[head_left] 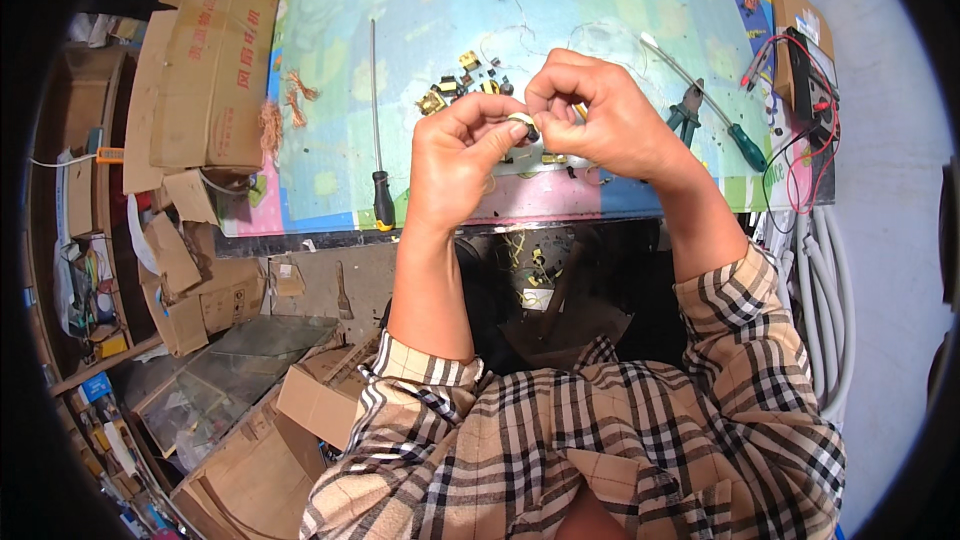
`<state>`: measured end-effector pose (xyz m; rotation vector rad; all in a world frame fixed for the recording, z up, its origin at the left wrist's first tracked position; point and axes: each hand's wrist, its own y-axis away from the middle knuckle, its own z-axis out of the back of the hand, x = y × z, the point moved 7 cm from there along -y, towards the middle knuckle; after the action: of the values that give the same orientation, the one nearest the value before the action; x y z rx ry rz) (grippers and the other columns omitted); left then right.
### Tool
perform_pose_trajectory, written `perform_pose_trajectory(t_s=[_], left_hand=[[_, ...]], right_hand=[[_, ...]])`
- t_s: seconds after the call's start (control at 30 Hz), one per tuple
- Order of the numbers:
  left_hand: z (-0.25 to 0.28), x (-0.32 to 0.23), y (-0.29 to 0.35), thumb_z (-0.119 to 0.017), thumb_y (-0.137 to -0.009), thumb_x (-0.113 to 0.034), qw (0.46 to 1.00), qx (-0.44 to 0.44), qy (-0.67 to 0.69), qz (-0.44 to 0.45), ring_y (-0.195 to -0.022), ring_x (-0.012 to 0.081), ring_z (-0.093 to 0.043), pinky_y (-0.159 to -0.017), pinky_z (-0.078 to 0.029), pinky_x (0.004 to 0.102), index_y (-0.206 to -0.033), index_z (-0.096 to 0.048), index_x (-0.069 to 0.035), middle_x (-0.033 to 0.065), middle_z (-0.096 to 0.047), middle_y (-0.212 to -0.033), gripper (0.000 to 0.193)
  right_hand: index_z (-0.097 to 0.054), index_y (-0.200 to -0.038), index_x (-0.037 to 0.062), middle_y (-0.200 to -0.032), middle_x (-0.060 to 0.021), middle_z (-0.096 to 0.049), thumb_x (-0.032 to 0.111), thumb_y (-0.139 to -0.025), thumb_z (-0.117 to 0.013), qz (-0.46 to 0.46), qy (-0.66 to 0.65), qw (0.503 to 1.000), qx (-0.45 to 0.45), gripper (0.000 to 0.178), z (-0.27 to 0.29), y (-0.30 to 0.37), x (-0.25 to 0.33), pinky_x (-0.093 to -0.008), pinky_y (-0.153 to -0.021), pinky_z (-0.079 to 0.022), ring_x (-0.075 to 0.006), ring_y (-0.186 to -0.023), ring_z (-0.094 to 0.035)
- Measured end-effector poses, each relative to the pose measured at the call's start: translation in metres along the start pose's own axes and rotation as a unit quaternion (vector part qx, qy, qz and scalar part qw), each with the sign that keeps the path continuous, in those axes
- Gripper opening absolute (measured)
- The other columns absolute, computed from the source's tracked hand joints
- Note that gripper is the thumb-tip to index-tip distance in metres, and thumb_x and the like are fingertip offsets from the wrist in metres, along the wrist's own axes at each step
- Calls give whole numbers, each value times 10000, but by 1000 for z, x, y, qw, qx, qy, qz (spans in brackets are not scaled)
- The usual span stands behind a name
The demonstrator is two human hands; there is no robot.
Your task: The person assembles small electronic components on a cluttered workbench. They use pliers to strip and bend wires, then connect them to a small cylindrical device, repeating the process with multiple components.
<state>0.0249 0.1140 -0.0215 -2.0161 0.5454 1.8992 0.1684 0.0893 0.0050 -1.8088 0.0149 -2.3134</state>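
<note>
Over the table's near part, my left hand (pixel 455 155) is closed, its thumb and fingers pinching a small black-and-pale coil-like part (pixel 522 120). My right hand (pixel 605 115) touches the same spot from the other side, its fingers curled into a pinch. What lies between those fingers is too small to make out. Just beyond the hands is a heap of small black and yellow electrical parts (pixel 450 86). Fine loose wire (pixel 505 32) curls across the mat behind it. A few yellow scraps lie partly hidden under my hands.
A long black-handled screwdriver (pixel 380 185) lies left, a green-handled one (pixel 745 145) right beside pliers (pixel 686 115). Copper wire bundles (pixel 270 130) lie near a cardboard box (pixel 215 60). A multimeter (pixel 815 100) with leads stands at the right edge. Grey pipes (pixel 825 310) run below it.
</note>
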Motion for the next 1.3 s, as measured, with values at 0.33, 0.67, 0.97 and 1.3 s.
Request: perform_pose_trajectory(t_s=[0.33,0.67,0.97,1.3], left_hand=[[7,19,-3,-656,-858,4,977,-7,197,82,-746,203,-703,-687,-584,297,-994,-646,23,134,-699,-868,137],[14,15,-3,-655,-864,-26,990,-52,114,67,-738,186,-679,-679,-571,300,-998,-639,12,110,-680,-878,140],[34,20,-5,-627,-882,-82,983,-96,134,81,-715,182,-678,-636,-581,292,-1044,-584,-19,157,-679,-898,179],[41,17,-9,-636,-902,-115,980,-143,110,86,-711,177,-675,-620,-573,264,-1089,-547,48,168,-667,-923,264]], right_hand=[[-604,-818,21,-818,33,-512,4,-788,-612,0,-95,995,10,35,-2,2,-3,-185,-620,-396,-25,-686,-473],[-678,-947,14,-804,5,-640,117,-873,-661,-22,-68,990,-123,128,61,1,-25,-219,-648,-465,-57,-722,-582],[-673,-841,-3,-663,-78,-664,200,-839,-631,-246,221,919,-213,208,138,49,-88,-296,-657,-502,-159,-634,-659],[-673,-785,7,-681,-111,-689,180,-799,-633,-358,196,912,42,178,88,81,-135,-316,-651,-528,-186,-606,-671]])
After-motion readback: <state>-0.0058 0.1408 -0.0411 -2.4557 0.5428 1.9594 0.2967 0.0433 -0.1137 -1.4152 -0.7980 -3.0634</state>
